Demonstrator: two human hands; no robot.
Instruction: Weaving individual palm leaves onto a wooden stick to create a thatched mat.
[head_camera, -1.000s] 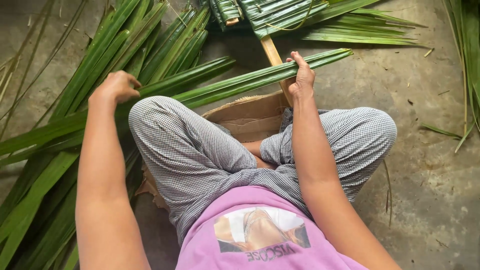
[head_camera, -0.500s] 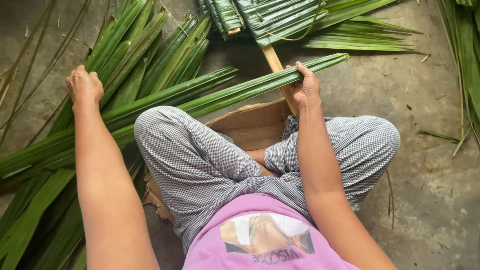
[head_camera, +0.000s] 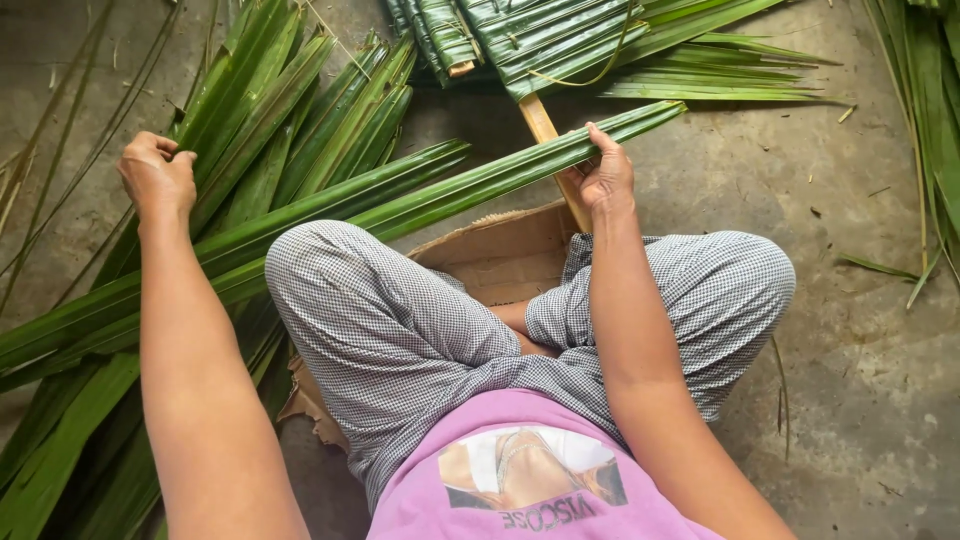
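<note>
A bare concrete floor fills the view, and a broad pile of long green palm leaves fans across its left side. The person sits cross-legged on a flattened piece of brown cardboard, knees in checked trousers. At the top lies a woven panel of folded leaves, with a pale wooden stick running from it toward the lap. One long folded palm frond stretches across the knees from lower left to upper right. The right hand grasps this frond near its upper end, fingers curled over it. The left hand is clenched, pinching a leaf strip in the pile.
</note>
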